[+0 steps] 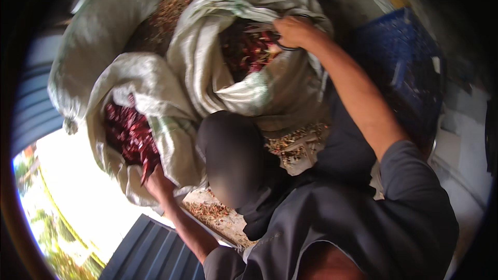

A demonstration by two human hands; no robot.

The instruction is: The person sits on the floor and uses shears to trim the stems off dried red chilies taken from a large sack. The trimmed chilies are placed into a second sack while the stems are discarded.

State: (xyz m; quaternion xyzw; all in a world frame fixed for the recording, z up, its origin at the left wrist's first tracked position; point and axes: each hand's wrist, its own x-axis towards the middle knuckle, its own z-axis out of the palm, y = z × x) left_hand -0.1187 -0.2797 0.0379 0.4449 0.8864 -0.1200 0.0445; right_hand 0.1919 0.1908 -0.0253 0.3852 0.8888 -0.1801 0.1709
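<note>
My left hand [157,183] is at the near rim of the left woven sack [171,140], fingers closed on a dried red chili [145,172]. That sack lies open, with many dark red chilies [129,127] inside. My right hand [294,31] is over the right side of the bigger open sack [194,67], closed round scissors [286,47] with black loop handles. Their blades, blurred, point left over the sack's mouth. Darker red chilies mixed with stems [248,54] fill this sack. The right fingertips are partly hidden.
A full tied sack [101,46] stands at the far left. A blue plastic crate [399,46] leans at the right. Chili stems and scraps [212,210] litter the floor between my legs and behind the sacks. My bent knee [231,145] is between the two open sacks.
</note>
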